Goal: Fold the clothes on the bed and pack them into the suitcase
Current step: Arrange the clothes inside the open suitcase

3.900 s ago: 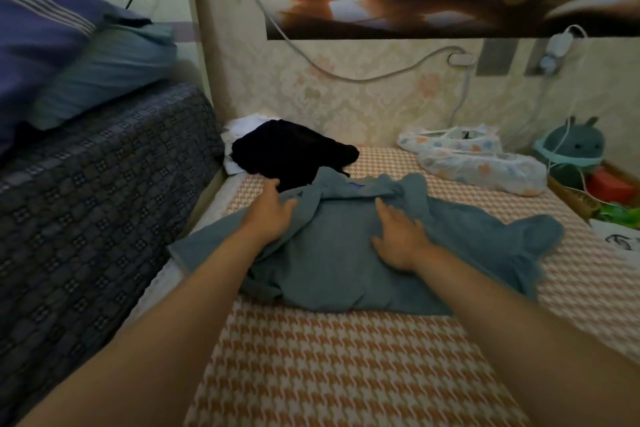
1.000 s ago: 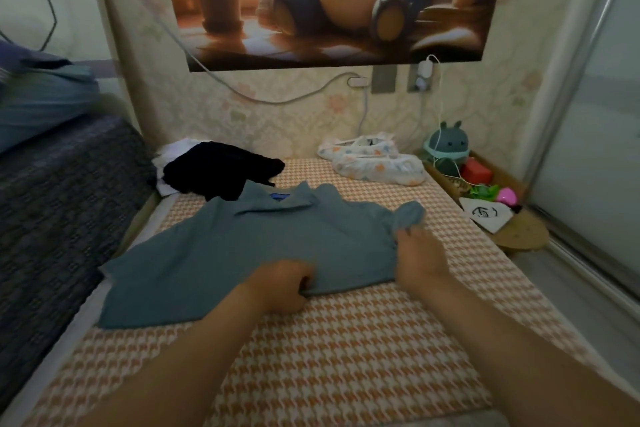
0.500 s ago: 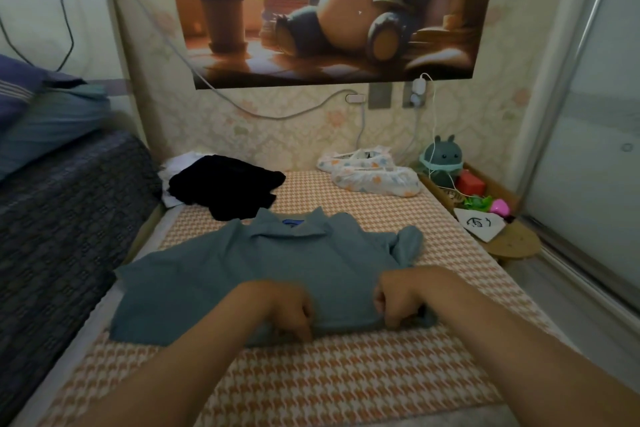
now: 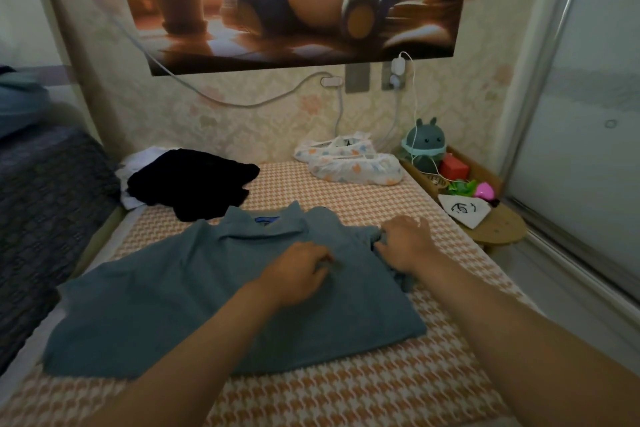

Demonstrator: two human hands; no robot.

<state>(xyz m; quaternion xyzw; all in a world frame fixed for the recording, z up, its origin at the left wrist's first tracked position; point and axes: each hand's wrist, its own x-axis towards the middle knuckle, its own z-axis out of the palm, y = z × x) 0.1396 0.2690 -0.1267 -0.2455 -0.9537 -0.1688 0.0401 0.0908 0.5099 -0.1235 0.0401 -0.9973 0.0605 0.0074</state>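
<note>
I am pinching the blue polo shirt (image 4: 166, 295) in curled fingers, left hand (image 4: 298, 274) at its middle, right hand (image 4: 407, 246) at its two o'clock edge; it is lying flat on the bed (image 4: 346, 392).

Our left hand (image 4: 298, 274) has moved from the near hem of the blue shirt (image 4: 180, 295) to pinch its chest mid-frame, and our right hand (image 4: 405, 243) now grips the sleeve (image 4: 371, 235) right of centre
</note>
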